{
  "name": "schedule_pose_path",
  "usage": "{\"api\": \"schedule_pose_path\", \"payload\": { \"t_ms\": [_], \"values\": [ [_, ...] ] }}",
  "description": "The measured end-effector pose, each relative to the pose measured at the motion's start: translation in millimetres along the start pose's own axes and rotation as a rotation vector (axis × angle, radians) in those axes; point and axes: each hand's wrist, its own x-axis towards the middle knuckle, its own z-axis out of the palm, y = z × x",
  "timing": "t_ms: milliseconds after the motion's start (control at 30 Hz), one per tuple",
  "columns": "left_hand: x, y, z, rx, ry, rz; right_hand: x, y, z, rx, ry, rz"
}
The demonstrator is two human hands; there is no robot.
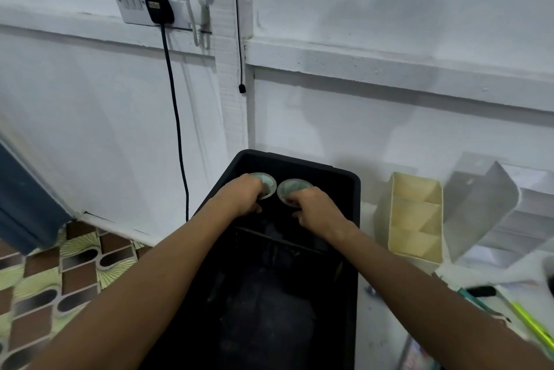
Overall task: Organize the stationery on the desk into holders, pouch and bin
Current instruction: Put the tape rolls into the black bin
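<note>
Gripping round clear tape rolls [292, 189], left hand [244, 194], right hand [311, 204], black bin [350, 189]

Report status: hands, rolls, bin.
Left hand grips one tape roll, right hand the other roll. Both held inside the black bin. Nothing blocking.

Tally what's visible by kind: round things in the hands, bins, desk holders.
Round tape-like rolls: 2, left-hand roll and right-hand roll, one gripped by each hand (left hand, right hand), over the bin
Black bin: 1
Cream divided holder: 1
Grey holder: 1
Total: 5
</note>
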Motion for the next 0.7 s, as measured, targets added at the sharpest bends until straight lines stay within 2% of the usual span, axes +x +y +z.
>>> {"api": "schedule_pose_path", "payload": {
  "t_ms": [200, 367, 533, 700],
  "values": [
    [-0.9, 4.1, -1.7, 0.018, -0.022, -0.016, -2.2, 2.2, 3.2, 0.015, -0.017, 0.013],
    [-16.6, 18.0, -13.0, 0.002, 0.08, 0.017, -13.9, 2.9, -13.1, 0.076, 0.036, -0.021],
    [-42.8, 70.2, -43.6, -0.1, 0.211, 0.176, -58.1, 14.7, -62.8, 0.179, 0.192, -0.03],
    [-61.7, 158.0, -47.2, -0.122, 0.217, 0.389, -150.1, 63.4, -117.6, 0.229, 0.266, 0.127]
  ]
}}
